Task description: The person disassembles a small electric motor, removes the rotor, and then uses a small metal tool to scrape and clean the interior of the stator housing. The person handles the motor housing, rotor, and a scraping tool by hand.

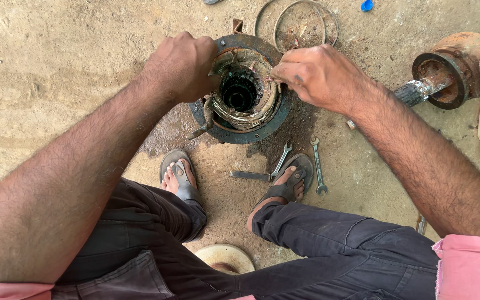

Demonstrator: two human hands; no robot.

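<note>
Nearest, two sandalled feet (180, 179) stood on the dirt with three wrenches: two (278, 165) crossing between the feet and one (318, 165) just right of the right foot. Beyond them one greasy round hub (241, 91) sat on the ground, and the left hand (181, 66) was curled closed over its left rim while the right hand (319, 75) pinched, fingertips pressed together, at the inner ring on the right. Farthest lay two wire rings (301, 25), one blue cap (367, 5) and, to the right, one rusty shaft (451, 69).
</note>
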